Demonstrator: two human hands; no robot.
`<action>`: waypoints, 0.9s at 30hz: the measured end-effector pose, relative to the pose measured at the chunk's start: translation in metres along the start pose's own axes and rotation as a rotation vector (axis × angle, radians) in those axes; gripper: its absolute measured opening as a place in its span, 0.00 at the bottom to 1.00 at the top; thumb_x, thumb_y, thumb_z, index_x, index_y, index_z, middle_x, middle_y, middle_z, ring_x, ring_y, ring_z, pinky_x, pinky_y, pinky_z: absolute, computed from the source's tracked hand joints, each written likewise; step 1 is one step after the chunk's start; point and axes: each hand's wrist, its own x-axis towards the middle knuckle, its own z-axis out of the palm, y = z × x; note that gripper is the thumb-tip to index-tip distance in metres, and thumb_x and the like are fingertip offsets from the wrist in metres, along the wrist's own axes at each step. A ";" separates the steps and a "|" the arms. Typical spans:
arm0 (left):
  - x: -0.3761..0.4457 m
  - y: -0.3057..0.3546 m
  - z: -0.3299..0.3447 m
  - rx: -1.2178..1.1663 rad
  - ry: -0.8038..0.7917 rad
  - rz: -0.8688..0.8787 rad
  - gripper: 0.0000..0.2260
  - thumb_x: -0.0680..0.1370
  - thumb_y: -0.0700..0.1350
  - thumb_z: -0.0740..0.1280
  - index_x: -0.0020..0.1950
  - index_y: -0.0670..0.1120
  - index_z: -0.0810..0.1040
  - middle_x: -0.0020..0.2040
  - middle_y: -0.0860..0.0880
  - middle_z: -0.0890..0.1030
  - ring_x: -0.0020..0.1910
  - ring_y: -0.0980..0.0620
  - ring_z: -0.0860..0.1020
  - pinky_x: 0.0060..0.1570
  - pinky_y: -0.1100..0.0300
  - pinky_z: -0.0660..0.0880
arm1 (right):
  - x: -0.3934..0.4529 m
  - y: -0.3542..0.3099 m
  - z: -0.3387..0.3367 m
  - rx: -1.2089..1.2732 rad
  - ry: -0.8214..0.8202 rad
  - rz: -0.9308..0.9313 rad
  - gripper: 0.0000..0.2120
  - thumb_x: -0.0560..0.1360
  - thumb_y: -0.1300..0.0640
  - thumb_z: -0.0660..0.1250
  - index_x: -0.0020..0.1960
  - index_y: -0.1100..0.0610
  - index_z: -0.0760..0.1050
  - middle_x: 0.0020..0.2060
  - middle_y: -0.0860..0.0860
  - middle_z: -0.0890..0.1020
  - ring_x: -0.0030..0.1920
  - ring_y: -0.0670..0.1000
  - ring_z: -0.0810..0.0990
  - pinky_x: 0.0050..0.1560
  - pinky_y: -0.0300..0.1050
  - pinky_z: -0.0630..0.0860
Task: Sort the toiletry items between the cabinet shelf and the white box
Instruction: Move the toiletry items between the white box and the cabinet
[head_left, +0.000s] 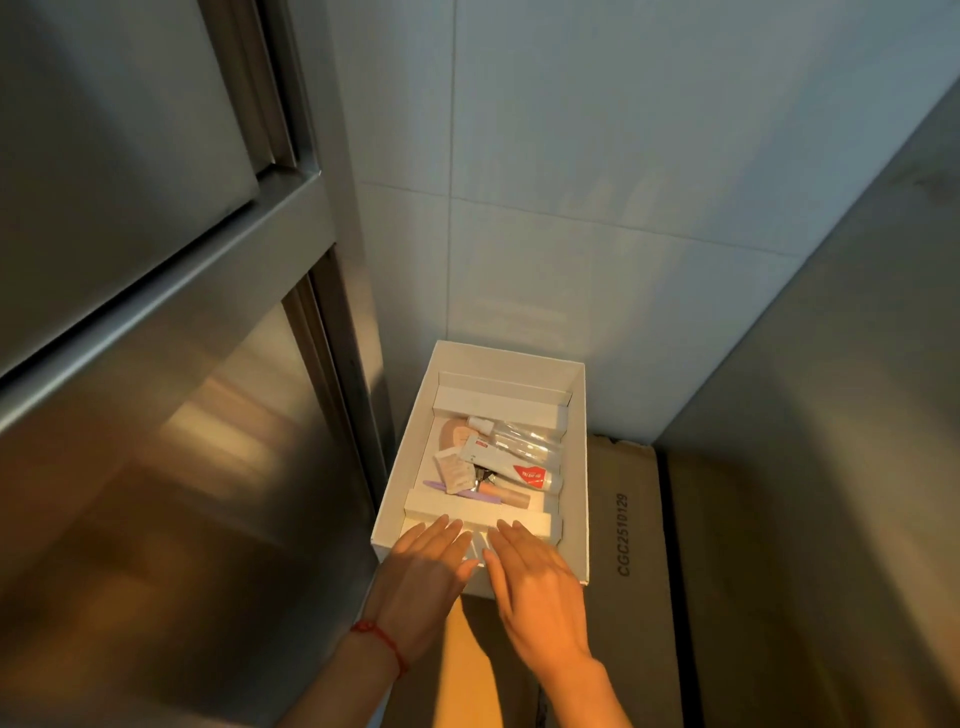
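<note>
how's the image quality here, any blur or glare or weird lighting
Head view: warm orange light falls on both hands, the left hand and right hand, while the tiled wall looks cool grey; the metal cabinet is smeared by motion blur with soft glare patches; wide-angle distortion bends its edges; items in the white box stay fairly sharp.

A thin red string bracelet (382, 638) is worn on the wrist of the left hand (426, 577); both forearms are left unsleeved.
</note>
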 end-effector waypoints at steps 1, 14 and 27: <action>-0.003 0.000 0.002 -0.017 0.002 -0.010 0.24 0.48 0.49 0.84 0.40 0.44 0.86 0.41 0.47 0.85 0.41 0.50 0.84 0.35 0.54 0.81 | -0.003 -0.001 0.000 -0.003 0.002 -0.007 0.13 0.63 0.54 0.80 0.46 0.55 0.85 0.44 0.50 0.86 0.45 0.48 0.85 0.44 0.43 0.81; -0.031 0.011 0.003 -0.055 0.292 -0.040 0.06 0.70 0.43 0.74 0.39 0.39 0.85 0.37 0.43 0.84 0.37 0.46 0.84 0.40 0.49 0.80 | -0.028 -0.013 -0.009 0.048 -0.025 0.015 0.13 0.61 0.57 0.81 0.45 0.54 0.84 0.40 0.48 0.85 0.40 0.49 0.84 0.43 0.42 0.80; -0.070 0.024 -0.001 -0.101 0.178 -0.068 0.19 0.51 0.41 0.84 0.38 0.41 0.85 0.38 0.45 0.85 0.40 0.46 0.84 0.40 0.48 0.80 | -0.067 -0.040 -0.017 0.076 -0.072 0.098 0.14 0.57 0.59 0.82 0.41 0.52 0.83 0.37 0.46 0.84 0.39 0.47 0.83 0.43 0.41 0.80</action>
